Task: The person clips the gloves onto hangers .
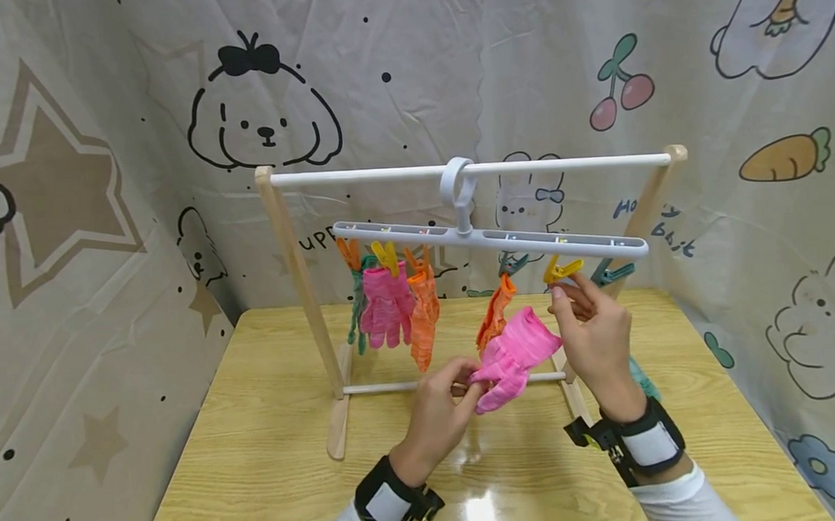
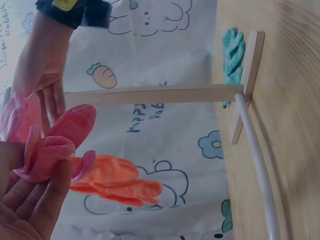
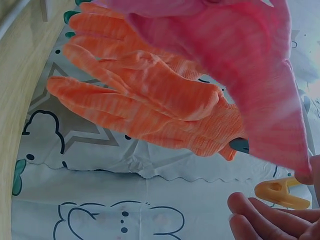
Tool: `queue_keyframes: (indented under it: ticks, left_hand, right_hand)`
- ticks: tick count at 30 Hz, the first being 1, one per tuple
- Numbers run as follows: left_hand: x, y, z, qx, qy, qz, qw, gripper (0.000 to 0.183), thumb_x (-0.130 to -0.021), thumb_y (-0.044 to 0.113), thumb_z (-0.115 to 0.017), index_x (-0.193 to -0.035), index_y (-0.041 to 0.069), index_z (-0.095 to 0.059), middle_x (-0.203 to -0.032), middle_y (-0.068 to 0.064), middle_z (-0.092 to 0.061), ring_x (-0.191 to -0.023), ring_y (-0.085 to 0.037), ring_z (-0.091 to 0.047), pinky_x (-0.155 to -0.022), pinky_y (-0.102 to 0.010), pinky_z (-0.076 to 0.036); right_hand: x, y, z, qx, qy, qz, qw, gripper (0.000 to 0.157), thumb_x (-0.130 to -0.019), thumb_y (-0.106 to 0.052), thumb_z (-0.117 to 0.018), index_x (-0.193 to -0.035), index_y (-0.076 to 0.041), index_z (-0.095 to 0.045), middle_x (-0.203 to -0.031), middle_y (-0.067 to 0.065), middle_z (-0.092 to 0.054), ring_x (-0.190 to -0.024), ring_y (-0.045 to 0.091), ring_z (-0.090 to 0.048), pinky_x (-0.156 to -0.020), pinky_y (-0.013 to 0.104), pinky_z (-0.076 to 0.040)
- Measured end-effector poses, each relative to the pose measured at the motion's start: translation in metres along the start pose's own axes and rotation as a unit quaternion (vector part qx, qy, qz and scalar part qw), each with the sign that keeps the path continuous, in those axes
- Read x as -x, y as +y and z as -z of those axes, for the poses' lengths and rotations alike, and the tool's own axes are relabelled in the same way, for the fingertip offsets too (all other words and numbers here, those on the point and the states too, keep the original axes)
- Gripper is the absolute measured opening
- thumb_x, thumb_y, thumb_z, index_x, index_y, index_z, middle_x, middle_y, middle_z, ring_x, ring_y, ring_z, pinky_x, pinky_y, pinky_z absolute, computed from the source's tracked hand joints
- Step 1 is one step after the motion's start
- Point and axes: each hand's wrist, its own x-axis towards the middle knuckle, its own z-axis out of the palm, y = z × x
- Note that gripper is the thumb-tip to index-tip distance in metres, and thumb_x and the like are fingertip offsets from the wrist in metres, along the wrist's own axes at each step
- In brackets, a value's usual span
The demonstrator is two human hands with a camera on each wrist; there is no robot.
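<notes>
A pink knitted glove (image 1: pixel 516 357) is tilted in front of the rack, its cuff up to the right. My left hand (image 1: pixel 441 407) pinches it by the finger end. At the yellow clothespin (image 1: pixel 563 270) on the hanger's right half is my right hand (image 1: pixel 596 334), thumb and fingers on either side of the clip. In the right wrist view the cuff corner comes right beside the thumb (image 3: pixel 304 176). An orange glove (image 3: pixel 150 100) hangs from a teal clip (image 1: pixel 512 264) just left of the yellow one.
The grey hanger (image 1: pixel 486 238) hooks over the white rod (image 1: pixel 372 174) of a wooden rack. On its left hang teal (image 1: pixel 357 310), pink (image 1: pixel 387 304) and orange gloves (image 1: pixel 423 315). Another teal clip (image 1: pixel 612 272) is at the right end; a teal glove (image 2: pixel 233 60) lies by the right foot.
</notes>
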Motion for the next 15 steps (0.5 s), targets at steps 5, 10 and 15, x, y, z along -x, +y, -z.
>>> queue_keyframes:
  ticks: [5, 10, 15]
  left_hand:
    - [-0.001, -0.002, -0.006, 0.007, -0.017, 0.000, 0.9998, 0.012, -0.089, -0.002, -0.072, -0.099, 0.001, -0.068, -0.089, -0.014, -0.075, -0.077, -0.022, -0.075, -0.067, -0.021, -0.060]
    - [-0.002, -0.006, -0.014, 0.009, -0.020, 0.003, 0.9998, 0.011, -0.089, -0.003, -0.072, -0.098, 0.000, -0.067, -0.088, -0.013, -0.074, -0.076, -0.021, -0.074, -0.067, -0.018, -0.059]
    - [-0.007, -0.007, -0.021, 0.011, -0.029, 0.001, 0.9995, 0.010, -0.090, -0.002, -0.071, -0.099, 0.001, -0.067, -0.091, -0.013, -0.075, -0.079, -0.021, -0.075, -0.069, -0.014, -0.057]
  right_hand:
    - [-0.007, -0.003, 0.000, -0.022, 0.022, -0.004, 1.000, 0.039, -0.094, -0.005, -0.066, -0.130, 0.012, -0.061, -0.106, 0.032, -0.072, -0.074, -0.020, -0.063, -0.069, 0.003, -0.050]
    - [-0.017, -0.006, 0.002, -0.020, 0.032, -0.005, 0.999, 0.041, -0.092, -0.006, -0.070, -0.129, 0.010, -0.062, -0.098, 0.033, -0.073, -0.073, -0.022, -0.062, -0.068, 0.003, -0.050]
    - [-0.026, -0.006, 0.006, 0.002, 0.027, -0.007, 1.000, 0.041, -0.089, -0.009, -0.075, -0.121, 0.015, -0.064, -0.090, 0.032, -0.074, -0.068, -0.024, -0.059, -0.065, 0.002, -0.048]
